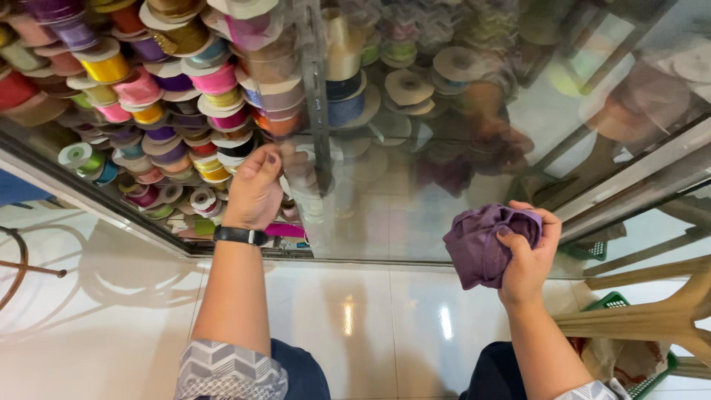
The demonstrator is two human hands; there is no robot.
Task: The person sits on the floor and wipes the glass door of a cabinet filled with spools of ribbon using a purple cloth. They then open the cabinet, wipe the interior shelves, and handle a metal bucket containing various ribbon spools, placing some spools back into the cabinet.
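Clenched fingers of the right hand (527,255) bunch a purple cloth (483,243) into a soft, crumpled wad, held in the air in front of the lower right part of the glass cabinet front (444,170). Fingers of the left hand (255,191) are curled together against the metal frame strip (318,111) that runs up the middle of that front; whether they pinch anything there I cannot tell.

That glossy pane is the largest thing, mirroring the room. Below it spreads a shiny pale tiled floor (118,326). Behind the glass, toward its upper left corner, round ribbon spools (148,89) crowd in pink, yellow, purple and orange. A wooden stool leg (644,318) angles in at the lower right. A black wristband (241,235) circles the left wrist.
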